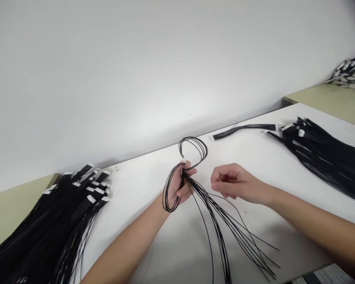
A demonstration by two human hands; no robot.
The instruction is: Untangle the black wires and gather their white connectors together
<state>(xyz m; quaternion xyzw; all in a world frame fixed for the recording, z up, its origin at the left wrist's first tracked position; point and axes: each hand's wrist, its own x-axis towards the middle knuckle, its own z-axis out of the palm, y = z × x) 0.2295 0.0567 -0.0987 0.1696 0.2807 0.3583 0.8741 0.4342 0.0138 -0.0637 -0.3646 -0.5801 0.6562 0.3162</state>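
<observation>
Thin, smooth black wires [195, 185] are gripped between the thumb and fingers of the left hand [176, 185], bending into round loops around them and fanning below as loose strands. The right hand [235, 181], fingers curled, lies near; whether it pinches a strand cannot be told. Beyond its fingertips, a flat, white-ended bundle [256, 126] rests on the tabletop [239, 152].

– What colour are the central wires [200, 191] showing?
– Plain black. The left pile [32, 236] is showing black too, its connectors [91, 198] standing out white.
– And the far-right heap [350, 75]?
– It's mixing black and white in mottled patches.
– How is the tabletop [239, 150] looking?
– It's looking white, the right-hand bench [337, 98] is showing pale yellow-green, and the wall [165, 79] is shading from white to grey.
</observation>
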